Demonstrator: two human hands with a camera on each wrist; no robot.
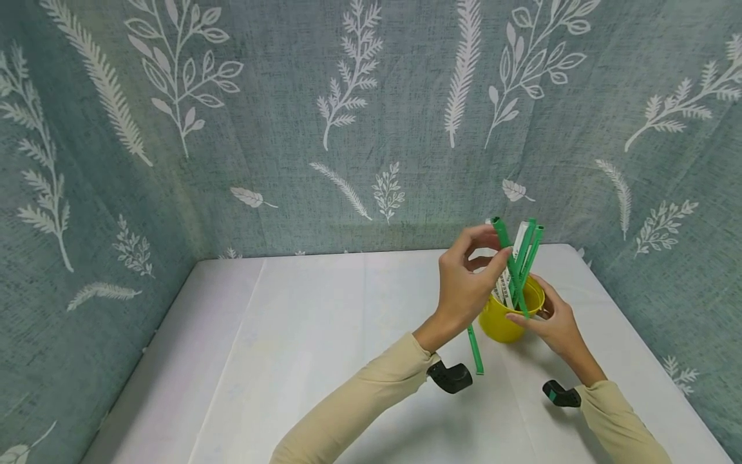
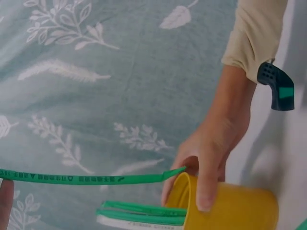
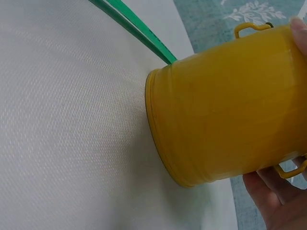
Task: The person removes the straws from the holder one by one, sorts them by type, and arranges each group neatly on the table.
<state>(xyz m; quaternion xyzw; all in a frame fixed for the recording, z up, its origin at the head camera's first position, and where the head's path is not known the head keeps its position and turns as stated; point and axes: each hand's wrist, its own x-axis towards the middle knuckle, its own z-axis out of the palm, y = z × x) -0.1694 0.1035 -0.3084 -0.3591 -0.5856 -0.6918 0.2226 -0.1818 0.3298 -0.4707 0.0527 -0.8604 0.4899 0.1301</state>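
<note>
My left hand (image 1: 467, 283) pinches a slim green wrapped straw (image 2: 96, 180) near its upper end, between thumb and finger. Dark print runs along its wrapper, and its free end hangs by the rim of a small yellow bucket (image 1: 500, 327). Around that bucket's side my right hand (image 1: 558, 322) curls, thumb near the rim. Inside stand several green straws (image 1: 534, 248) and white printed strips (image 1: 520, 238), leaning together. In the right wrist view the bucket (image 3: 225, 105) is seen close up with small side handles; its base meets the white cloth.
Another green straw (image 1: 476, 351) lies on the white table (image 1: 313, 335), left of the bucket. Each wrist carries a black device, the left one (image 1: 451, 377) and the right one (image 1: 561, 394). Behind the table hangs a leaf-patterned curtain (image 1: 278, 129).
</note>
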